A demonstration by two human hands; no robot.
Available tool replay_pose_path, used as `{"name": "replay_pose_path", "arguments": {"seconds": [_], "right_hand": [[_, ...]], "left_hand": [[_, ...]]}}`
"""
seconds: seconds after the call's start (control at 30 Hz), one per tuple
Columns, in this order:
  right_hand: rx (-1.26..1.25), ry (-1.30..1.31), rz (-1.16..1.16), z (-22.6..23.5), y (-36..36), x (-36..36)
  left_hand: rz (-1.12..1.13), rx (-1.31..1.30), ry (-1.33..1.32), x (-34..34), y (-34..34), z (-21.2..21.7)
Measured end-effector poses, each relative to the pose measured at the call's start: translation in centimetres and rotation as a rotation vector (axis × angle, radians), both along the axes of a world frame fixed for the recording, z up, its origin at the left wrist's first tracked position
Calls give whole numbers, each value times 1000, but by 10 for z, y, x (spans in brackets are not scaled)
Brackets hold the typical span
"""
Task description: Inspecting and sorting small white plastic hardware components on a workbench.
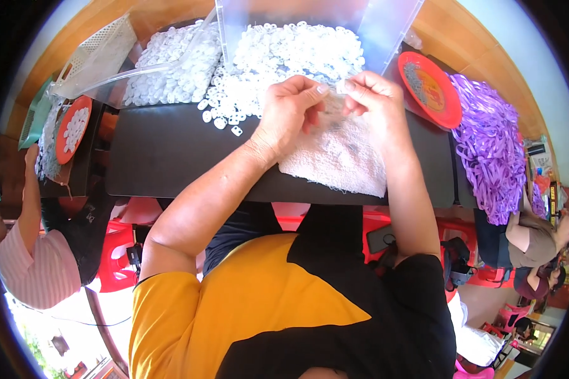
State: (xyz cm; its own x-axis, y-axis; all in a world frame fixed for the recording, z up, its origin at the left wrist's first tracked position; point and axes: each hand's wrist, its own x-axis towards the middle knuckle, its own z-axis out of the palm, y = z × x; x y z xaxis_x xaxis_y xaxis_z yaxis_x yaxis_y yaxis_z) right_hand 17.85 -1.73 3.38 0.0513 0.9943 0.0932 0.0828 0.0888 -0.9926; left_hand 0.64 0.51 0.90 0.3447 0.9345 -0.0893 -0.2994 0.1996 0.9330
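Observation:
Both hands are raised close together over a pale pink cloth (341, 161) on the dark table. My left hand (292, 108) is closed, thumb and forefinger pinched together; what lies between them is too small to make out. Just beside it my right hand (374, 98) pinches a small white plastic piece (343, 86) between thumb and fingertips. Behind the hands spreads a heap of small white plastic pieces (297, 50) with holes in them. A few loose white pieces (236, 131) lie on the table left of my left hand.
A clear plastic bin (385, 38) stands behind the heap; more white pieces (171, 63) fill the space at left. An orange-red plate (446, 104) holds small grey metal parts. Purple ribbon straps (490, 139) hang over the right table end. Other people sit at both sides.

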Motion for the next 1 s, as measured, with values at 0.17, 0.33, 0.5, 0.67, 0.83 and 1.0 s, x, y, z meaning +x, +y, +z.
{"name": "replay_pose_path", "arguments": {"seconds": [0.17,0.33,0.5,0.67,0.83,1.0], "right_hand": [[141,-492,-1,9,-10,41],[346,-1306,-84,-23,-24,67],[362,-1388,5,-32,-27,69],[328,-1366,105,-34,-26,72],[335,-1330,138,-30,-20,73],[255,-1360,161,-27,-19,71]], "left_hand": [[48,99,96,-6,6,0],[18,97,117,-5,2,3],[26,89,143,-7,-1,2],[13,59,162,-4,-3,-3],[9,81,193,-5,-2,-6],[13,95,235,-5,1,-7]]}}
